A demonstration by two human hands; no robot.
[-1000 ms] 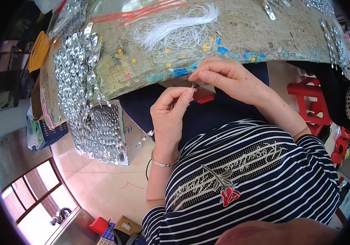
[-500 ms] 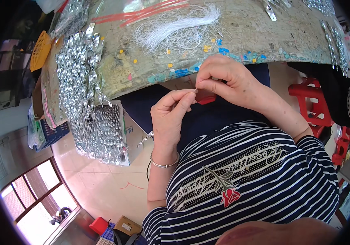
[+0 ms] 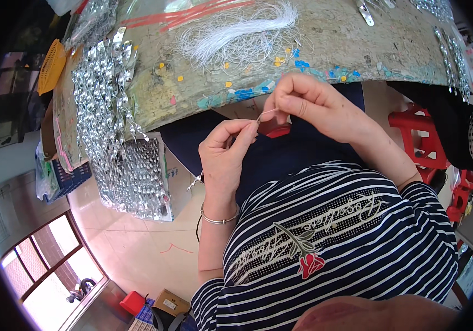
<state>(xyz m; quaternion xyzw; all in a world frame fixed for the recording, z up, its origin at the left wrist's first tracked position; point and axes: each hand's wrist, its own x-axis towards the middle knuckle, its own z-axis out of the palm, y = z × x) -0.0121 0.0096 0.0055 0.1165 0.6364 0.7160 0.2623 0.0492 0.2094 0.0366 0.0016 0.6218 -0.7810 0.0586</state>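
White thread point(image 3: 267, 113) ran short, slanting up from left hand point(image 3: 226, 160) pinch to right hand point(image 3: 308, 105) pinch; both closed on it, just below tabletop point(image 3: 324, 38) edge; red piece point(image 3: 275, 130) beneath, possibly held.

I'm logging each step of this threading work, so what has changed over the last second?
The left hand and right hand have drawn slightly apart, baring a short stretch of thin white thread pinched between their fingertips; earlier they were pressed closer together. The red piece beneath them, the white thread bundle and the silver strips stayed put.
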